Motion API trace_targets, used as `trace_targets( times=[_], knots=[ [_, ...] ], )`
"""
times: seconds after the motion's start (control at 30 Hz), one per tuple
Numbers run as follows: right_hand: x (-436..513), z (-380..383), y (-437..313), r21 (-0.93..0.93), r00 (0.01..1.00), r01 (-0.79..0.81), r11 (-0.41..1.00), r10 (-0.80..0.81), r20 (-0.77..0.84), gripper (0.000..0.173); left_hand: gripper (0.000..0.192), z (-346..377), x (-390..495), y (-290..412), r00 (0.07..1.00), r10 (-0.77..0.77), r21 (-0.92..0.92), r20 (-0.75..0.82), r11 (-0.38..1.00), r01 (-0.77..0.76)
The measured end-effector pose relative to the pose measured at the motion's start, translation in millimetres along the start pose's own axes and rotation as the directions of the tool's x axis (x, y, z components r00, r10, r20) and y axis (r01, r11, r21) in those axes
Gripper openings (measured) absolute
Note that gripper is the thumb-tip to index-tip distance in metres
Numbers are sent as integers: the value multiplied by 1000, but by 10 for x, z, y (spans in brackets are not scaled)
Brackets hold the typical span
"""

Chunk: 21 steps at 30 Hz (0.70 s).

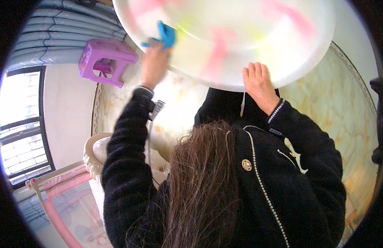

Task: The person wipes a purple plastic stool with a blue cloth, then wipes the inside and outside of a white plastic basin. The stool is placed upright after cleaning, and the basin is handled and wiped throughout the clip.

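Observation:
A large round white plastic piece (191, 59), apparently a basin, fills the top of the view. Blurred pink and yellow patches mark its surface, and its far side runs out of the picture. My left hand (155, 65) grips a blue cloth (167, 34) against the left part of this piece; hand and cloth are blurred. On the near edge, my right hand (259, 85) rests with its fingers lying over the rim. Its thumb is not visible.
At the left, a purple plastic stool (112, 59) stands beside blue curtains (55, 37). Lower left are a bed with a carved cream frame (91, 152) and a pink mesh rail (55, 214). Marbled floor tiles (321, 99) spread to the right. A cable (150, 136) hangs near my left sleeve.

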State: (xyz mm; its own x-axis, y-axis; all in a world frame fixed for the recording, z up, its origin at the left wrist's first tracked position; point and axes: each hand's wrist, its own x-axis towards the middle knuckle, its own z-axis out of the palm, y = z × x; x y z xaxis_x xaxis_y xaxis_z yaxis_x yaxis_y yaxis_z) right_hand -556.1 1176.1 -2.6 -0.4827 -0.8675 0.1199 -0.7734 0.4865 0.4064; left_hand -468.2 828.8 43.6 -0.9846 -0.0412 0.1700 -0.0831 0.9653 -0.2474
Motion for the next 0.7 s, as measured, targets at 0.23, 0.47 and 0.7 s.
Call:
trace_targets(
  times=[0.23,0.47,0.7],
  knots=[
    [-315,-206,487,-79,992,114,990,-118,-40,40,61,280,-272,1241,898,425,-463,-114,777,-427],
    [-390,-481,546,-64,988,154,986,-152,40,40,67,-145,-1,-206,967,241,50,82,968,-245],
    [-400,-484,540,-55,989,151,987,-150,9,40,73,95,-28,438,876,477,-240,74,861,-449]
  ],
)
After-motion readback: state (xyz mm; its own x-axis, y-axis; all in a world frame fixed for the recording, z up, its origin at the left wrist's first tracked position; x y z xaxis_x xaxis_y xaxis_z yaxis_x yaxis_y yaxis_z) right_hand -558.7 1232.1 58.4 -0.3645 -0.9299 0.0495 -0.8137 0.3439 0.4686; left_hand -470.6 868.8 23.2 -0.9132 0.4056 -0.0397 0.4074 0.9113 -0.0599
